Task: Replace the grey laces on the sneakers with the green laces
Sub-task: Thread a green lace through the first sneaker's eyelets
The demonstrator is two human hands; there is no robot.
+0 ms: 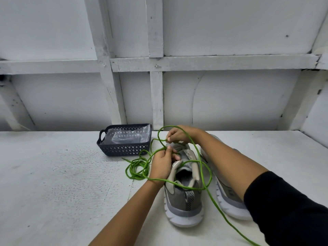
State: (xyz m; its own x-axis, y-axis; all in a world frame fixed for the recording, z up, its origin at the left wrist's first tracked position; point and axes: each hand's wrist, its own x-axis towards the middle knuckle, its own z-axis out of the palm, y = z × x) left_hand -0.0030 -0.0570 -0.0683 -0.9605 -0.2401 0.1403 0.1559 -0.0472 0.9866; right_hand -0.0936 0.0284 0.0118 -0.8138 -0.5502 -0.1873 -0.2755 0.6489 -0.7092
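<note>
Over the front of the near sneaker (184, 201), thumb and forefinger of the right hand (179, 134) pinch the green lace (145, 168), with the other fingers curled in behind them. Just below, the left hand (162, 164) pinches the same lace between thumb and fingertips. Its remaining fingers are bent down against the sneaker's upper, near the tongue. The two pinches sit close together, one above the other.

From the right hand the lace rises in a loop and arcs over the back of that hand. It then drops across the shoe's open collar in a wide loop. One strand runs on over the table (62, 183) toward the lower right edge. Left of the left hand, more lace lies in a loose coil, and one strand crosses the left wrist.

The near sneaker is grey and beige with a white sole and stands upright, heel toward the camera. A second sneaker (229, 197) stands just beside it on the right, largely hidden by the right forearm and its black sleeve (284, 210). Farther back and to the left, a dark perforated basket (124, 149) holds clear plastic (126, 136). A white battened wall (230, 96) rises behind the table.
</note>
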